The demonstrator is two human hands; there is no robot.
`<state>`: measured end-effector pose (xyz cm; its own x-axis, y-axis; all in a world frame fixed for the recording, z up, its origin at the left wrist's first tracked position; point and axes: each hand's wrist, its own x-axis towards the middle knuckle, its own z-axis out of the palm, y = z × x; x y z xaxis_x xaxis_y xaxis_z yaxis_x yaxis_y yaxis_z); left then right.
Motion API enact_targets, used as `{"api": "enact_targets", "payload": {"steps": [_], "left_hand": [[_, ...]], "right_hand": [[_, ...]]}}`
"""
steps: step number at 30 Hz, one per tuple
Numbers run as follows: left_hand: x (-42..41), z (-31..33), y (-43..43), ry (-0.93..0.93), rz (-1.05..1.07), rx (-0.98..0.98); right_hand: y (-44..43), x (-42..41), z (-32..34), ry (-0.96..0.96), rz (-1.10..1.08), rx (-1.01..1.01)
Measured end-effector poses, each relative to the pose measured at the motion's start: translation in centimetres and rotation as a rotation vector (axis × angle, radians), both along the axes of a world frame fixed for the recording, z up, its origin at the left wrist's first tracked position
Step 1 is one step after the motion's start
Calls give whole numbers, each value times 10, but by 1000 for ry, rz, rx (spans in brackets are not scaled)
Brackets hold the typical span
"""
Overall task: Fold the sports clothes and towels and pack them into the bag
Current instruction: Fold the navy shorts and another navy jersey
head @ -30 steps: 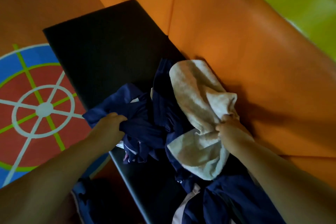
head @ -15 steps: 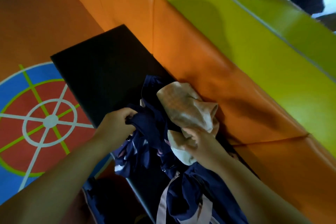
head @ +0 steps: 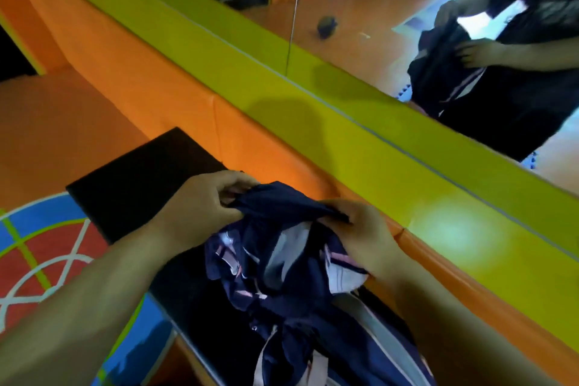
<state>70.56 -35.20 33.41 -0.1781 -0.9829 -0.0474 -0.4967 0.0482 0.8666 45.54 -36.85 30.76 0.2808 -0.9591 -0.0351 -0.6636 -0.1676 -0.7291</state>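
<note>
The left hand (head: 200,210) and the right hand (head: 360,235) each pinch the top edge of a navy sports garment (head: 282,247) with pale pink stripes, holding it up between them. The rest of it hangs crumpled below both hands over the black table (head: 138,178), beside the orange padded wall (head: 175,103)

Looks like a kids' gym or indoor play studio. I'm at a wall with orange padding (head: 163,81) and a lime-green padded band (head: 360,122), wall mirror (head: 360,9) above it. Orange floor with a blue-red target graphic (head: 47,247), black bench top (head: 138,185) against the padding.
</note>
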Motion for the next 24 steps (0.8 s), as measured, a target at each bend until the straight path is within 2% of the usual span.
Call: {"api": "enact_targets", "payload": {"steps": [4, 8, 15, 18, 24], "left_hand": [[-17, 32, 1, -166, -122, -63], [-44, 56, 2, -184, -187, -180], [-108, 92, 9, -233, -240, -411], [-137, 108, 17, -276, -312, -464], [-179, 134, 25, -326, -480, -515]], "right_hand": [[17, -40, 46, 38, -65, -89], [43, -74, 85, -8, -126, -110], [91, -137, 141, 120, -188, -216], [112, -165, 159, 192, -274, -283], [156, -210, 182, 213, -423, -357]]}}
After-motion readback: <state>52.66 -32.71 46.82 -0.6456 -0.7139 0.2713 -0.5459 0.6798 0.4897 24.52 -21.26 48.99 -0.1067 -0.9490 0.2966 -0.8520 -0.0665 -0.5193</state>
